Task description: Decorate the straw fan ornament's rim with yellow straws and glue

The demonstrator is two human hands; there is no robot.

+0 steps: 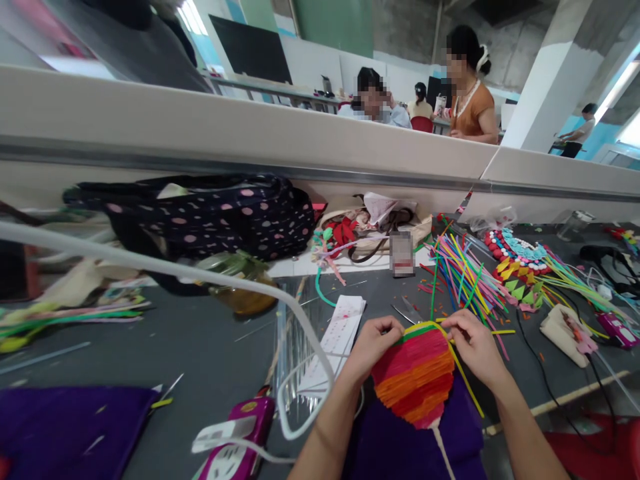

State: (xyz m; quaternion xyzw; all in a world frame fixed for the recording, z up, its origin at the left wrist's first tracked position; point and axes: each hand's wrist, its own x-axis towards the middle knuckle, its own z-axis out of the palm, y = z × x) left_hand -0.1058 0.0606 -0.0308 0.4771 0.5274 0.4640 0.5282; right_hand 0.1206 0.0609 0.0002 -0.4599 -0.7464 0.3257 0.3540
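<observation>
In the head view, a fan-shaped craft piece [415, 380] in pink, red and orange bands hangs between my hands, with a pale twisted stem [443, 450] below it. Green and yellow strips edge its top. My left hand [380, 343] pinches the top left edge. At the top right corner, the fingers of my right hand [470, 340] close on a thin yellow strip [467, 380], whose long end trails down beside the piece. A purple cloth [365, 440] lies beneath. Just beyond my hands are scissors [407, 313], their handles partly hidden.
A bundle of coloured strips [465, 273] lies behind my right hand. White paper sheets [335, 340] and a magenta device [240, 443] are to the left. A glass jar [240, 287] stands before a dotted bag [215, 220]. A white tube [200, 273] arches across the left foreground. Other people sit beyond the partition [300, 147].
</observation>
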